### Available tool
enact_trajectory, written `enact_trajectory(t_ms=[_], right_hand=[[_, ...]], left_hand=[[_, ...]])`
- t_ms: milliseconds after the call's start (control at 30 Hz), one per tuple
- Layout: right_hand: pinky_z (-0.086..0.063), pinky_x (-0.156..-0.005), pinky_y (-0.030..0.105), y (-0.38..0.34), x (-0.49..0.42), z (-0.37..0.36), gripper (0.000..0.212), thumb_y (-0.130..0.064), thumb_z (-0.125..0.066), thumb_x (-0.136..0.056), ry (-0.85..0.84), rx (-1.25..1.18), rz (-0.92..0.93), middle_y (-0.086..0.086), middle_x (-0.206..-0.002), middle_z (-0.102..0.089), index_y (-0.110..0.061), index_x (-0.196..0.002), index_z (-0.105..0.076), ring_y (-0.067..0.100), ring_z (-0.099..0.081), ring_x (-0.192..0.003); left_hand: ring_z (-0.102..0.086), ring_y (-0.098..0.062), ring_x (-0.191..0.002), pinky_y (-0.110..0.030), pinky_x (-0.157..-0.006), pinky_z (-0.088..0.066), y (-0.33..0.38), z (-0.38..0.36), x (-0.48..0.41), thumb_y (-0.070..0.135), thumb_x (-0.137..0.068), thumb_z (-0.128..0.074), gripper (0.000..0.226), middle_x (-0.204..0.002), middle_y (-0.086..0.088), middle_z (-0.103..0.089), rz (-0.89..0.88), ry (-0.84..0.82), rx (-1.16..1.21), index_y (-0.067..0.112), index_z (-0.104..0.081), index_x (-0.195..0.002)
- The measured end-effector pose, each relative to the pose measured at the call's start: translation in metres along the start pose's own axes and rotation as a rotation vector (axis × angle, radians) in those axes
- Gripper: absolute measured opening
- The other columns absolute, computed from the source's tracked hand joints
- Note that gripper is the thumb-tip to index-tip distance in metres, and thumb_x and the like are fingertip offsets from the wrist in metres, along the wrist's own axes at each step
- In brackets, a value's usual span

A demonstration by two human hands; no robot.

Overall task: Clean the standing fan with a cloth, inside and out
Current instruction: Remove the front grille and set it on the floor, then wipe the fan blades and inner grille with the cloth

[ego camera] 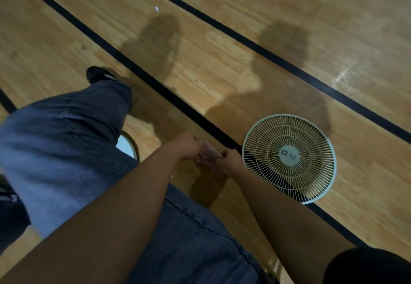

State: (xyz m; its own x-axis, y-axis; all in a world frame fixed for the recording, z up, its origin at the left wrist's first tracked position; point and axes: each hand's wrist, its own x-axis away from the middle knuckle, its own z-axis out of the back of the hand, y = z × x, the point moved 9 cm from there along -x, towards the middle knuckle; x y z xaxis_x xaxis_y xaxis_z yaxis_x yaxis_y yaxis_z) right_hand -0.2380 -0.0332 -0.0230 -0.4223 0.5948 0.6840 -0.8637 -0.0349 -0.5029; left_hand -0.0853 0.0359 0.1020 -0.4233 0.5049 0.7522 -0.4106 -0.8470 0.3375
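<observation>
seen from above, a person's left hand (188, 146) and right hand (231, 158) each keep a clenched grip on a pinkish cloth (209, 154) stretched between them, apparently readying it before wiping the detached fan grille (289, 157) lying just beside them on the wooden floor (244, 27).

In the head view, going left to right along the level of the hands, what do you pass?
Jeans-clad leg → white round base → left hand → pinkish cloth → right hand → fan grille lying on the floor.

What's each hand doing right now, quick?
Left hand: grips one end of the pink cloth.
Right hand: grips the cloth's other end.
</observation>
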Motion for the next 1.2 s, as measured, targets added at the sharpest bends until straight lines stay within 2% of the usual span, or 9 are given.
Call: enact_trajectory(t_ms=[200, 367, 533, 633, 667, 733, 833, 1033, 1200], right_hand=[[-0.047, -0.045, 0.026, -0.019, 0.026, 0.032, 0.015, -0.003, -0.062, -0.096, 0.001, -0.408, 0.102, 0.010, -0.083, -0.054, -0.009, -0.094, -0.048, 0.021, -0.057, -0.065], [-0.043, -0.046, 0.024, -0.062, 0.050, 0.074, 0.015, -0.004, -0.064, -0.093, 0.087, -0.472, 0.224, 0.009, -0.077, -0.054, -0.011, -0.089, -0.051, 0.020, -0.055, -0.066], [-0.039, -0.061, 0.033, -0.128, 0.082, 0.113, 0.011, -0.007, -0.066, -0.090, 0.078, -0.679, 0.427, 0.010, -0.080, -0.056, -0.013, -0.092, -0.057, 0.021, -0.052, -0.072], [-0.039, -0.056, 0.030, -0.165, 0.106, 0.131, 0.023, -0.022, -0.073, -0.075, 0.007, -0.801, 0.529, 0.008, -0.077, -0.056, -0.014, -0.091, -0.059, 0.020, -0.052, -0.067], [-0.041, -0.054, 0.028, -0.175, 0.113, 0.136, 0.025, -0.023, -0.072, -0.073, -0.018, -0.821, 0.552, 0.006, -0.078, -0.060, -0.014, -0.092, -0.060, 0.020, -0.055, -0.067], [-0.046, -0.052, 0.027, -0.198, 0.127, 0.142, 0.020, -0.019, -0.068, -0.078, -0.074, -0.822, 0.617, 0.005, -0.080, -0.065, -0.011, -0.095, -0.060, 0.019, -0.061, -0.069], [-0.048, -0.051, 0.029, -0.230, 0.148, 0.147, 0.008, -0.008, -0.065, -0.087, -0.139, -0.840, 0.697, 0.009, -0.086, -0.068, -0.011, -0.093, -0.060, 0.023, -0.064, -0.072], [-0.057, -0.063, 0.028, -0.302, 0.194, 0.134, 0.014, -0.001, -0.067, -0.096, -0.280, -0.854, 0.831, 0.013, -0.094, -0.073, -0.015, -0.093, -0.063, 0.024, -0.072, -0.084], [-0.054, -0.063, 0.023, -0.371, 0.236, 0.115, 0.020, 0.002, -0.067, -0.096, -0.229, -0.639, 0.950, 0.006, -0.096, -0.076, -0.015, -0.103, -0.060, 0.015, -0.072, -0.083]], left_hand=[[-0.056, -0.037, -0.137, -0.045, -0.110, -0.051, 0.000, 0.029, 0.014, 0.024, -0.116, -0.049, 0.042, -0.154, -0.018, -0.056, -0.013, 0.070, 0.012, 0.007, -0.054, -0.154], [-0.061, -0.030, -0.102, -0.041, -0.089, -0.053, -0.007, 0.056, 0.025, 0.028, -0.115, -0.049, 0.039, -0.133, -0.015, -0.065, -0.014, 0.171, 0.153, 0.006, -0.063, -0.144], [-0.062, -0.033, -0.128, -0.043, -0.109, -0.051, -0.006, 0.094, 0.051, 0.052, -0.112, -0.051, 0.062, -0.152, -0.013, -0.059, -0.115, 0.209, 0.460, 0.011, -0.050, -0.159], [-0.067, -0.026, -0.119, -0.037, -0.099, -0.046, -0.001, 0.111, 0.065, 0.062, -0.107, -0.057, 0.065, -0.138, -0.013, -0.069, -0.213, 0.116, 0.701, 0.008, -0.063, -0.144], [-0.066, -0.021, -0.103, -0.038, -0.100, -0.047, 0.000, 0.116, 0.073, 0.060, -0.106, -0.060, 0.058, -0.116, -0.005, -0.070, -0.236, 0.098, 0.797, 0.010, -0.066, -0.135], [-0.055, -0.019, -0.097, -0.037, -0.097, -0.047, -0.003, 0.134, 0.090, 0.047, -0.107, -0.066, 0.038, -0.105, -0.002, -0.061, -0.269, 0.103, 0.964, 0.013, -0.067, -0.123], [-0.064, -0.025, -0.096, -0.040, -0.093, -0.050, -0.015, 0.162, 0.119, 0.027, -0.108, -0.067, 0.024, -0.107, -0.013, -0.069, -0.351, 0.161, 1.100, 0.008, -0.066, -0.123], [-0.058, -0.016, -0.065, -0.029, -0.064, -0.053, -0.052, 0.227, 0.184, 0.018, -0.107, -0.068, 0.020, -0.072, -0.001, -0.062, -0.491, 0.387, 1.056, 0.017, -0.062, -0.088], [-0.067, -0.012, -0.055, -0.025, -0.053, -0.055, -0.083, 0.281, 0.263, 0.014, -0.108, -0.066, 0.022, -0.064, 0.000, -0.069, -0.554, 0.677, 0.992, 0.012, -0.066, -0.086]])
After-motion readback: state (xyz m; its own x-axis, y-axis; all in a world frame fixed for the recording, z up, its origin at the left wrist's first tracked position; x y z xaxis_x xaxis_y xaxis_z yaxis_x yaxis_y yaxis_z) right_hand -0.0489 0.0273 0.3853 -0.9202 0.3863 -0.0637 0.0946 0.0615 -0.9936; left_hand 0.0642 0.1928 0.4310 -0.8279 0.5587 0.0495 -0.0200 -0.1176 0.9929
